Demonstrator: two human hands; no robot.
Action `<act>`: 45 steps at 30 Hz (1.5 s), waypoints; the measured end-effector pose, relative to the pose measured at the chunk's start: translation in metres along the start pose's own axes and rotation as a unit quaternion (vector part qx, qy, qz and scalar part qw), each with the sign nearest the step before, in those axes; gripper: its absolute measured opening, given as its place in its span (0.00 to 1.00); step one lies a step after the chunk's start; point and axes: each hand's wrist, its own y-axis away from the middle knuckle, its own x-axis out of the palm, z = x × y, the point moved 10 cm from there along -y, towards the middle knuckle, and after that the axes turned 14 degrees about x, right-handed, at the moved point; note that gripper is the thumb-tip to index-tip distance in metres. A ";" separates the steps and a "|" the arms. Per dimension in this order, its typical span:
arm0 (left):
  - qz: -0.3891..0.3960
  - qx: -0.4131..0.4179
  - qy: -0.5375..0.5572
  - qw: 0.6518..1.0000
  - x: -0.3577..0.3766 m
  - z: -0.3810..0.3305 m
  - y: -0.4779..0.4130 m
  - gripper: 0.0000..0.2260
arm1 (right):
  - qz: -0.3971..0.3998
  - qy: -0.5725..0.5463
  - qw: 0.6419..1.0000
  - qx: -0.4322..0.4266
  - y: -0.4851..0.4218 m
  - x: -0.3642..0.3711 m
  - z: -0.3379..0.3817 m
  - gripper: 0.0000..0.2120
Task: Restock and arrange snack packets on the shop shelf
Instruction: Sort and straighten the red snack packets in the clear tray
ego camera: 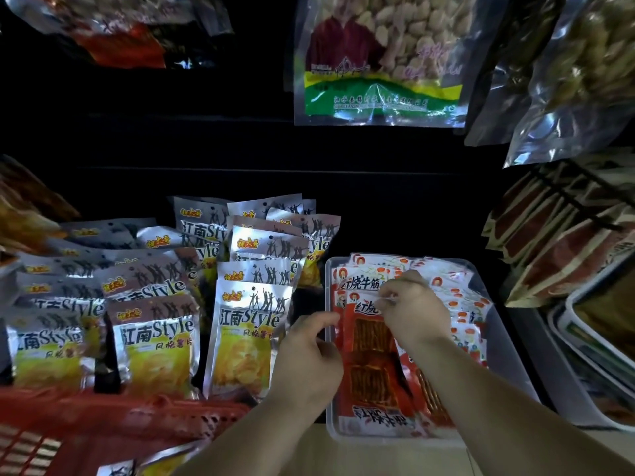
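Observation:
A clear plastic tray (515,341) on the lower shelf holds several red and white snack packets (372,359), standing and leaning in rows. My right hand (412,307) pinches the top edge of the front red packet. My left hand (309,352) has curled fingers at the tray's left rim and touches the left edge of the same packet. Left of the tray stand several silver and yellow chip packets (245,338) in rows.
A red plastic basket (113,424) sits at the lower left in front of the chip packets. Clear bags of nuts (378,60) hang above. Brown packets on a black wire rack (556,242) and another tray (584,331) are at the right.

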 end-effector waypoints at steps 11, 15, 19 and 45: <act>-0.035 0.005 0.020 0.999 -0.016 -0.044 0.002 0.23 | 0.065 -0.171 0.978 -0.102 0.028 -0.037 0.030 0.12; -0.004 0.039 0.044 0.998 -0.011 -0.073 -0.003 0.26 | 0.116 -0.245 0.953 -0.136 0.037 -0.067 0.048 0.10; -0.034 0.039 0.100 0.994 -0.020 -0.086 -0.004 0.06 | 0.158 -0.353 0.919 -0.081 0.044 -0.087 0.041 0.09; 0.065 -0.031 0.215 0.974 -0.026 -0.156 0.019 0.27 | 0.102 -0.409 0.904 0.075 0.091 -0.141 0.046 0.19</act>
